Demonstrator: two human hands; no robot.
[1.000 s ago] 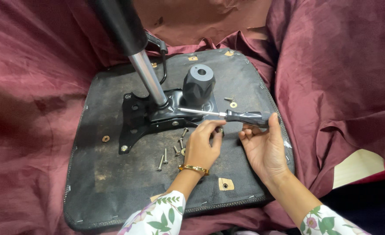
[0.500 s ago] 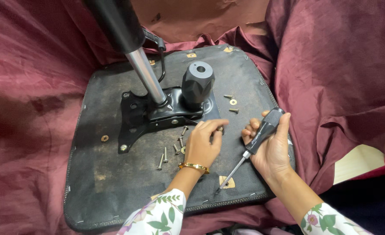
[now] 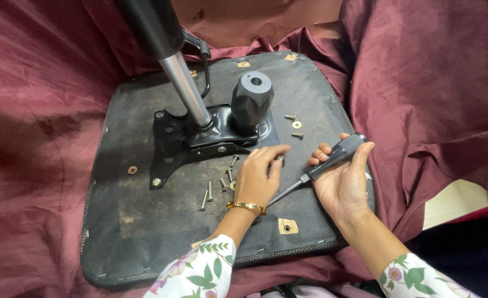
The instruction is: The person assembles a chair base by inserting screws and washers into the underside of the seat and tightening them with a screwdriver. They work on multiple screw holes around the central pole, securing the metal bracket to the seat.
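An upturned chair seat (image 3: 145, 221) with a black underside lies on maroon cloth. A black metal mounting plate (image 3: 169, 146) is fixed on it, with a shiny gas-lift column (image 3: 186, 91) and a black round knob (image 3: 251, 99). My right hand (image 3: 343, 185) grips a black-handled screwdriver (image 3: 332, 160), its shaft pointing down-left behind my left hand. My left hand (image 3: 258, 176), with a gold bangle on the wrist, rests fingertips on a screw (image 3: 280, 160) at the plate's near right corner.
Several loose screws (image 3: 216, 187) lie on the seat by my left hand. Two screws and a washer (image 3: 296, 124) sit right of the knob. A black lever (image 3: 202, 66) sticks up behind the column. Maroon cloth (image 3: 420, 83) is heaped around.
My right hand pulled the screwdriver off the plate and swung it round, so its tip now points down-left. My left hand stayed at the plate's corner.
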